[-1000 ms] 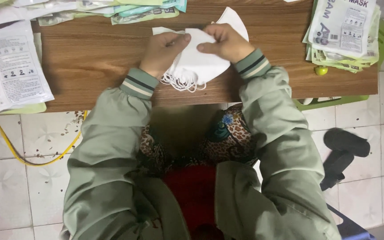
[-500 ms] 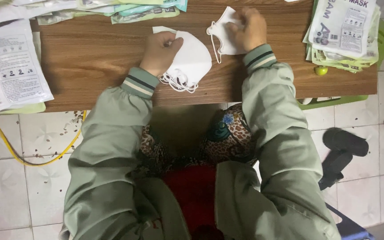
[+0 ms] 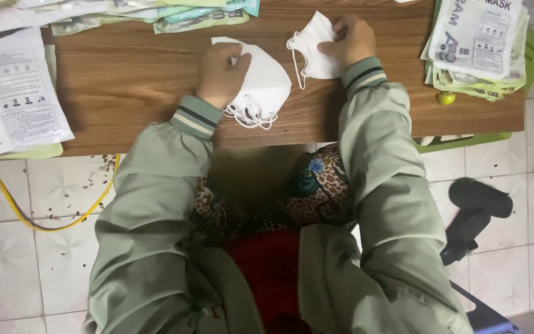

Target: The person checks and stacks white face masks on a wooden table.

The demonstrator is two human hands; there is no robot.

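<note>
On the brown wooden table [image 3: 125,80], my left hand [image 3: 220,74] rests on a small stack of white folded face masks [image 3: 267,86], fingers curled over its upper left edge; their ear loops spill toward the near table edge. My right hand [image 3: 350,40] pinches a single white mask [image 3: 313,49] lying on the wood just right of the stack, with its ear loop hanging on the left side. Both arms wear pale green jacket sleeves with striped cuffs.
A pile of printed mask packets [image 3: 477,43] lies at the table's right end, with a small yellow-green ball [image 3: 445,98] beside it. More packets [image 3: 7,93] sit at the left end and along the far edge [image 3: 156,15]. A yellow cable [image 3: 44,216] and dark slippers [image 3: 474,213] lie on the tiled floor.
My right hand has drawn one mask off the stack and carried it to the right, then set it on the wood. My left hand has stayed on the stack.
</note>
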